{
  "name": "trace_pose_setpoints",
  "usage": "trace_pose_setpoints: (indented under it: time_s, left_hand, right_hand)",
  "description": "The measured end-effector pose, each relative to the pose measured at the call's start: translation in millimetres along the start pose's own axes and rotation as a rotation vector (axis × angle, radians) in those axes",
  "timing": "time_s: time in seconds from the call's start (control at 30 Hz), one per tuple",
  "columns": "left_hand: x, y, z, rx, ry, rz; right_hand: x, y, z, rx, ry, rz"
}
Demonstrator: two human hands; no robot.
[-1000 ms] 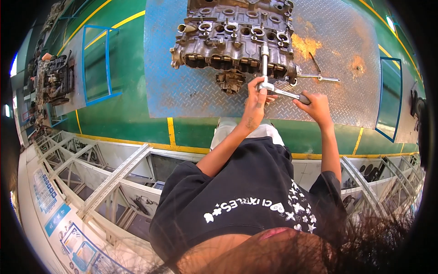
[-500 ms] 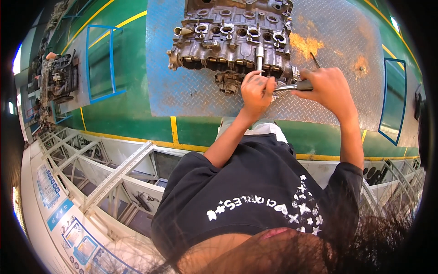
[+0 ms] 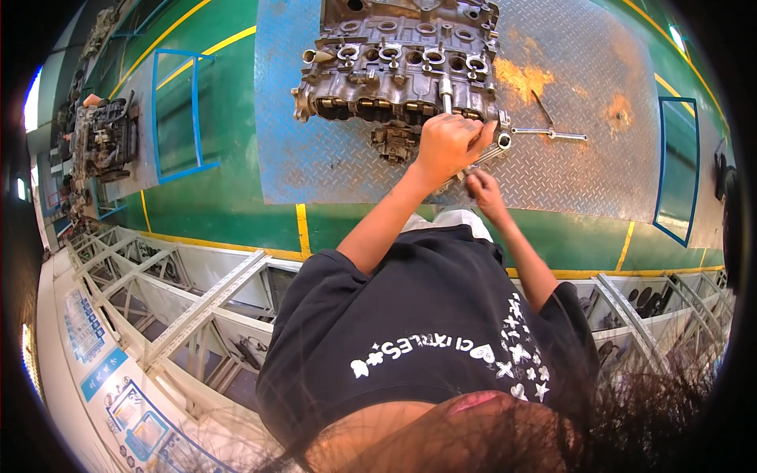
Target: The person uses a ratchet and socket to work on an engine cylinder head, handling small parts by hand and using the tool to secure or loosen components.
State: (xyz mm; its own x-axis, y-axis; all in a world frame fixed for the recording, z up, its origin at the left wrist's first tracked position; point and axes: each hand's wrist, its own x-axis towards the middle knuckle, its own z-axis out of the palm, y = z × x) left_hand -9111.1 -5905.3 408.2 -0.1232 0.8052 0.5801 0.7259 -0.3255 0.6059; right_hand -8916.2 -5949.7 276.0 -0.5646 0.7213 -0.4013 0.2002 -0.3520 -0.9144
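A metal engine block (image 3: 394,75) with a row of round openings lies on the plate in front of me. A socket extension bar (image 3: 446,101) stands against its near right side, its upper end fitted into the engine. My left hand (image 3: 449,148) is closed around the near end of that bar, where a ratchet wrench joins it. Just below and to the right, my right hand (image 3: 486,194) is closed near the body on the ratchet's handle, which is mostly hidden by the fingers. Beside my hands lies a silvery metal piece (image 3: 495,150), partly covered.
A patterned steel plate (image 3: 615,169) carries the engine, with orange-brown stains. To the right lie a slim double-ended wrench (image 3: 556,134) and a thin dark rod (image 3: 542,108). Another engine (image 3: 106,138) stands far left. Blue frames (image 3: 680,169) mark the green floor; white metal racking (image 3: 209,303) runs behind me.
My right hand has swung the ratchet handle from the right in toward my body. The slim wrench on the plate now shows. My left hand stays at the bar.
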Motion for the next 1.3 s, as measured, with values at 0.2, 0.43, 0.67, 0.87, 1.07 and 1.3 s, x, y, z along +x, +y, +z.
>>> trace_pose_setpoints:
  time_s: [0.2, 0.43, 0.67, 0.87, 1.07, 1.3]
  left_hand:
    - [-12, -20, -11, -0.014, -0.017, -0.117]
    - [-39, -23, 9, -0.269, 0.314, -0.158]
    - [-80, -35, 44, -0.634, 0.591, -0.540]
    - [-99, -17, 76, -1.148, 0.687, -0.642]
    - [-121, -56, 69, -0.520, 0.636, -0.738]
    - [-22, -8, 4, -0.148, 0.113, -0.251]
  right_hand:
    - [2, -41, -11, -0.288, 0.111, 0.009]
    - [-10, -276, -46, -0.789, 0.112, -0.047]
    - [40, -314, 63, -0.536, 0.007, -0.585]
    - [92, -250, 156, -0.785, -0.170, -0.782]
    - [80, -257, 116, -0.177, 0.042, -0.654]
    - [23, -113, -30, 0.987, 0.889, -0.214]
